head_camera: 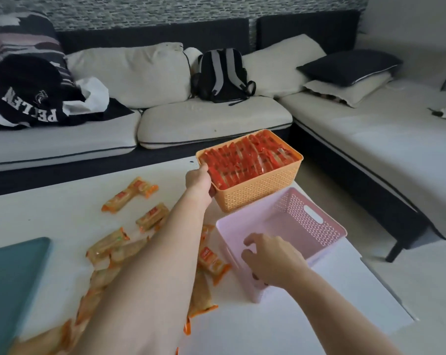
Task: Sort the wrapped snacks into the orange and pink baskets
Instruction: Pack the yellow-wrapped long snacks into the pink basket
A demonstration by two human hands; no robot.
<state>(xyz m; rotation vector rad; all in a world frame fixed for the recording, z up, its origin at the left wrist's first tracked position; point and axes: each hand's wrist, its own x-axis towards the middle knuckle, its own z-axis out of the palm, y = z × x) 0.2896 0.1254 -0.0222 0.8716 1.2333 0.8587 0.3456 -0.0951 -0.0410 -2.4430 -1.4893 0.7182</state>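
White table (pixel 319 303) stood before a sofa (pixel 216 119), bearing a pink basket (pixel 288 216). Just beyond it sat the orange basket (pixel 257 190), packed with red snacks (pixel 247 160), the left hand (pixel 198 179) grasping its rim. Loose orange-wrapped snacks (pixel 150 216) lay left of the pink basket. Over its near rim hovered the right hand (pixel 273 260), fingers relaxed, holding nothing.

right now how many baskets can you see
2: orange basket, full of red packets, gripped by the left hand; pink basket nearer, right hand over it.

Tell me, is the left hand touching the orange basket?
Touching. The head view shows the left hand holding the orange basket by its left corner.
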